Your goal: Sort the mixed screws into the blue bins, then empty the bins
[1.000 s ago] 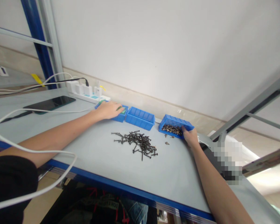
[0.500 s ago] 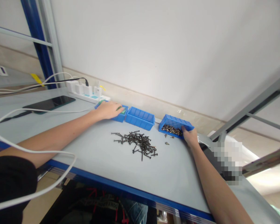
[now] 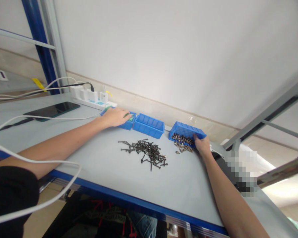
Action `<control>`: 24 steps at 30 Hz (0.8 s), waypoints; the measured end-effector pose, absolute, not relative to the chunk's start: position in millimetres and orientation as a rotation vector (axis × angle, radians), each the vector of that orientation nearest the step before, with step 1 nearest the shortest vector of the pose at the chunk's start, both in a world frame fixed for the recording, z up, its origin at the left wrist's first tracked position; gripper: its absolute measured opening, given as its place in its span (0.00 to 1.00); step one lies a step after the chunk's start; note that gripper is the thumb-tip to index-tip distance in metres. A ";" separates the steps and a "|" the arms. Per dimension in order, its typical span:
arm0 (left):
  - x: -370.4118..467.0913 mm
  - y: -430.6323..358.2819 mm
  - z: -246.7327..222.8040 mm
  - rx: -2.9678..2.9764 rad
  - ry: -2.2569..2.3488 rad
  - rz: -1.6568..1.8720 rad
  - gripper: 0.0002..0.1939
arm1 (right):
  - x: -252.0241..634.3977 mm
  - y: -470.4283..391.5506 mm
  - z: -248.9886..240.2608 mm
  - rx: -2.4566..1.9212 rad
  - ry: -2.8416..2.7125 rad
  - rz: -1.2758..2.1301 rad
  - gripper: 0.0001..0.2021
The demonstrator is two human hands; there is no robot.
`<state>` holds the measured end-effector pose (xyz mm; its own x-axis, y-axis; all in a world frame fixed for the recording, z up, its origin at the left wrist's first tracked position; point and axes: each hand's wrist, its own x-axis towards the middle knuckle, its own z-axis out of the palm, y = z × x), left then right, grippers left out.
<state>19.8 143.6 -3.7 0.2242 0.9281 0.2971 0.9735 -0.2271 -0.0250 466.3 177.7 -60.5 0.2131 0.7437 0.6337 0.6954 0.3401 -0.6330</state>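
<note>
My right hand [image 3: 202, 144] grips the right end of a blue bin [image 3: 188, 129], tilted toward me, with its thumb inside. Small brassy metal pieces [image 3: 182, 147] lie in its mouth and spill onto the grey table [image 3: 109, 162]. My left hand [image 3: 117, 117] rests over another blue bin [image 3: 127, 125] holding green items, its fingers spread across the top; whether it grips anything is unclear. Between the two stands a third blue bin [image 3: 149, 126], upright with nothing visible inside. A pile of dark screws [image 3: 149, 150] lies on the table in front.
At the back left stands a white power strip [image 3: 95, 103] with plugged-in chargers. A dark phone [image 3: 55, 110] lies at the left, and a white cable [image 3: 39, 160] loops over my left forearm. Metal shelf posts rise at both sides.
More brassy pieces have slid out of the tilted bin onto the table. Both hands have stayed about where they were.
</note>
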 end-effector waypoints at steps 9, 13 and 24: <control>19.4 144.5 -3.9 -2.278 -1.805 -0.325 0.27 | 468.6 179.8 -63.8 -1.366 -1.492 0.031 0.17; 19.2 144.4 -3.7 -2.281 -1.777 -0.323 0.27 | 468.8 179.9 -64.0 -1.362 -1.490 0.021 0.17; 19.1 145.5 -4.2 -2.280 -1.820 -0.320 0.28 | 466.3 178.7 -61.6 -1.335 -1.510 0.003 0.18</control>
